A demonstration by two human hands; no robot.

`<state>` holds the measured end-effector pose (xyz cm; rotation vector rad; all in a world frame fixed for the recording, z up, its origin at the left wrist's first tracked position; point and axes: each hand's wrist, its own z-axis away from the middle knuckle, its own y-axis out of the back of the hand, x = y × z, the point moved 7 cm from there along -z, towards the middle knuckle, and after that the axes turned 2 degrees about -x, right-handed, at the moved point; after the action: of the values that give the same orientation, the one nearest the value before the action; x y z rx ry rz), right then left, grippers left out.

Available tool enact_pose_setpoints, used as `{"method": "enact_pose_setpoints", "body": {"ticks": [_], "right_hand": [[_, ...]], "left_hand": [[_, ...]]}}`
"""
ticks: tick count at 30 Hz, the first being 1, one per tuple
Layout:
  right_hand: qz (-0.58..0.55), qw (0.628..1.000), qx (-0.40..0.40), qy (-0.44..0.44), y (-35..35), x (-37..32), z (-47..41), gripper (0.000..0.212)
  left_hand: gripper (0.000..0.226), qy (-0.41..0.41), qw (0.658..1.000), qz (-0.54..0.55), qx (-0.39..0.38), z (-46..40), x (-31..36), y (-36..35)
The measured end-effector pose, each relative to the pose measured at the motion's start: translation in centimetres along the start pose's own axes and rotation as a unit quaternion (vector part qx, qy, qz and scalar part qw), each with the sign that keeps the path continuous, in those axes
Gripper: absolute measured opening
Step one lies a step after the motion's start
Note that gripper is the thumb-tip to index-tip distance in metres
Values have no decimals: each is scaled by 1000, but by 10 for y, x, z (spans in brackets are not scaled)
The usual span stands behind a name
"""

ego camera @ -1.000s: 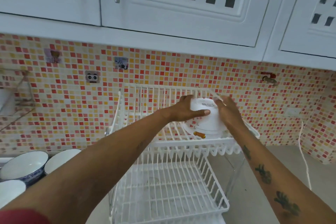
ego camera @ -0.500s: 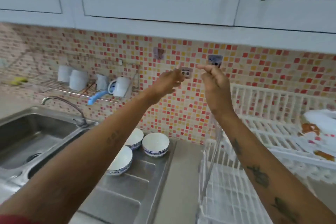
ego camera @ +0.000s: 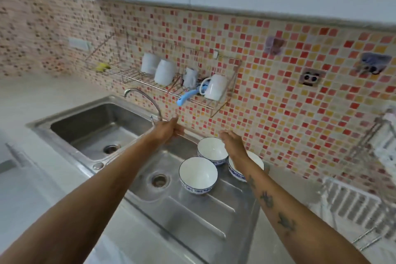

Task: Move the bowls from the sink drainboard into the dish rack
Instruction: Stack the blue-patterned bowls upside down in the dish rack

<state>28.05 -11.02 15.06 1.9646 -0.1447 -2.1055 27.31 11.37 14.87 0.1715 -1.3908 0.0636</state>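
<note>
A: We note both hands, left (ego camera: 166,129) and right (ego camera: 232,146), empty and spread above three white blue-rimmed ceramic bowls (ego camera: 198,174) on the steel drainboard (ego camera: 192,221).

B: Spread, we judge, to flank one; white wire dish rack (ego camera: 353,201) waits right.

No readable text, labels, brands or numbers anywhere in view. Bowls (ego camera: 198,174) carry only a blue pattern band, no lettering. Mugs (ego camera: 215,90) on the wall shelf are plain white. Wall stickers (ego camera: 374,63) are too blurred to tell any writing. Forearm tattoos (ego camera: 285,223) are shapes, not legible words.
</note>
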Motion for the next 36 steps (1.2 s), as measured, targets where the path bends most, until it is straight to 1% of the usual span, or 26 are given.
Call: {"method": "enact_pose_setpoints", "body": {"ticks": [1, 2, 5, 6, 8, 11, 14, 16, 18, 20, 21, 23, 25, 32, 36], "right_hand": [[-1, 1000, 2, -25, -5, 15, -6, 37], [-3, 999, 0, -51, -10, 28, -11, 40], [6, 990, -9, -143, -22, 74, -16, 48], [14, 987, -1, -159, -24, 88, -17, 49], [13, 985, 19, -169, -27, 109, -17, 45], [0, 985, 63, -159, -29, 129, -19, 45], [-54, 980, 91, -169, -34, 141, -22, 46], [-81, 974, 107, -181, -37, 148, -28, 40], [-88, 973, 108, -184, -44, 152, -34, 35], [-88, 971, 107, -194, -53, 166, -43, 29], [-87, 969, 111, -205, -57, 174, -45, 29], [-78, 963, 128, -223, -60, 183, -43, 38], [-60, 961, 151, -222, -59, 189, -42, 43], [-51, 964, 187, -180, -60, 196, -49, 40], [-66, 963, 194, -178, -63, 199, -52, 40]], "left_hand": [[68, 13, 1000, 7, 0, -11, -18, 4], [68, 26, 1000, 4, -2, -21, -35, 7], [57, 82, 996, -35, -11, -38, -89, 4], [57, 94, 995, -40, -12, -42, -107, 3], [58, 104, 994, -44, -8, -50, -133, -4], [52, 124, 992, -9, 15, -58, -165, -18], [48, 146, 988, 32, 39, -64, -185, -32], [51, 150, 986, 57, 55, -70, -197, -38], [51, 157, 983, 66, 62, -74, -207, -45], [46, 140, 985, 66, 73, -71, -209, -51], [42, 122, 987, 64, 81, -68, -207, -53], [38, 91, 989, 62, 95, -65, -209, -56], [39, 79, 989, 65, 111, -65, -211, -56], [38, 74, 985, 77, 137, -67, -215, -56], [39, 78, 983, 89, 140, -66, -214, -56]]}}
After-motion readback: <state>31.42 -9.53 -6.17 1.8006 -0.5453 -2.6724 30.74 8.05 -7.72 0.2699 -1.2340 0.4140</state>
